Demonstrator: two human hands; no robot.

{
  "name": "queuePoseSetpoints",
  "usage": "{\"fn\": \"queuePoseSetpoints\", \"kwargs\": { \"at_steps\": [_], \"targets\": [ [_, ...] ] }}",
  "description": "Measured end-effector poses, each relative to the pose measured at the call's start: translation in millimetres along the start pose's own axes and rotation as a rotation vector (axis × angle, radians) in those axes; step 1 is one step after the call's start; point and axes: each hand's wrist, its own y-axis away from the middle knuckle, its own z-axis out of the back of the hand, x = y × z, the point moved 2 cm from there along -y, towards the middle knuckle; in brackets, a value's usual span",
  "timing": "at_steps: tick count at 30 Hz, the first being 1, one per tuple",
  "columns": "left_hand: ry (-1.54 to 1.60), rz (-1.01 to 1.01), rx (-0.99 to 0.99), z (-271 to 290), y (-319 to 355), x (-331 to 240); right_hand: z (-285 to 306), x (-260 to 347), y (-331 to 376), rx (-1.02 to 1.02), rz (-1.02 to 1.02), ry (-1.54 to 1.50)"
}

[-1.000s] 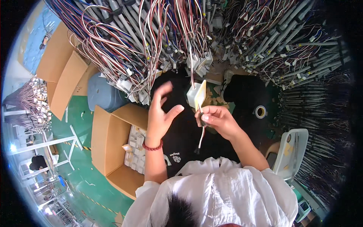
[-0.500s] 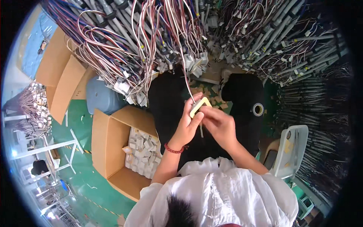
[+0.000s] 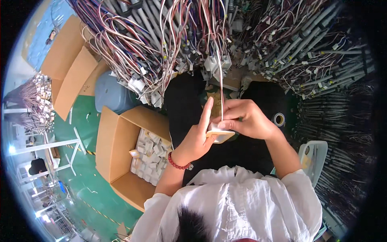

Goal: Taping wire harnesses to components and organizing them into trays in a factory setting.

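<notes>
A small white box-shaped piece [image 3: 221, 137] with a cream rim is between my hands, tilted over my lap. My left hand [image 3: 195, 142], with a red bead bracelet at the wrist, grips its left side between thumb and fingers, the index finger pointing up. From above, a thin white and brown cable [image 3: 221, 86] comes down to the piece. The fingers of my right hand [image 3: 250, 119] are closed around the cable's lower end, right against the piece. Where cable and piece meet is partly hidden by these fingers.
Thick bundles of cables [image 3: 133, 44] hang ahead and to the right. At my left stands an open cardboard box [image 3: 109, 141] of white pieces [image 3: 151, 157], with a blue stool [image 3: 115, 92] behind it. A tape roll [image 3: 278, 119] and a clear plastic bin [image 3: 316, 159] are at my right.
The white piece has been turned, so its cream rim now tilts down toward me. My right hand has moved from its near side up to the cable end. The view has shifted a little.
</notes>
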Motion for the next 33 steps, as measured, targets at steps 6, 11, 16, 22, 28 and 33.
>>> {"fn": "queuePoseSetpoints", "kwargs": {
  "at_steps": [6,11,16,22,28,33],
  "targets": [
    [0.443,-0.014,-0.136,-15,8,-15,-12,16,0,-0.319,0.106,0.059],
    [0.44,0.01,-0.13,-7,5,-22,-16,12,1,-0.297,0.087,-0.129],
    [0.376,0.058,-0.012,2,3,-25,-6,3,2,-0.051,0.083,-0.181],
    [0.405,0.08,-0.021,-1,-2,-30,-11,16,7,-0.303,0.204,-0.057],
    [0.618,0.052,-0.214,-22,1,-27,-21,21,9,-0.531,0.318,0.179],
    [0.572,0.072,-0.244,-28,1,-16,-9,5,4,-0.3,0.167,-0.029]
  ]
}}
